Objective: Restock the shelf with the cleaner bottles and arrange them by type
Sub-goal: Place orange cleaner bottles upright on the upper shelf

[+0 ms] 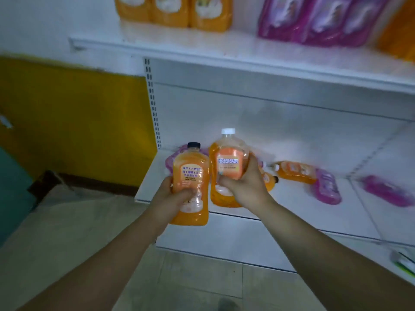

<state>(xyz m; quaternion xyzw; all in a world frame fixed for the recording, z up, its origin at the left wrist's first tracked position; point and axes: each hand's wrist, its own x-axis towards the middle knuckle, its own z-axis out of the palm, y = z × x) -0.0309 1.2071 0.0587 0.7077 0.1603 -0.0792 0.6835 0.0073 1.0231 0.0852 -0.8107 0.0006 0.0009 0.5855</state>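
The left hand (174, 198) holds an orange bottle with a black cap (190, 182). Its fingers are curled round the bottle's lower half. The label has white writing on blue strips. It starts with "床のトア", and the rest is too blurry to read.

The right hand (243, 187) holds an orange bottle with a white cap (229, 160), with its fingers and thumb wrapped round the middle. The label says "地板清洁剂" in white on a blue strip.

Both bottles are upright, side by side and almost touching, held up over the left front corner of the lower shelf (292, 212).

More bottles lie on their sides on that shelf. A lying orange bottle (294, 172) is near the middle. A lying purple bottle (326, 187) is just beside it, and a second purple bottle (386, 191) lies near the right edge.

On the upper shelf (224, 48), standing orange bottles (170, 10) are at the left end and purple packs (321, 19) stand further right. Their labels are too blurry to read.
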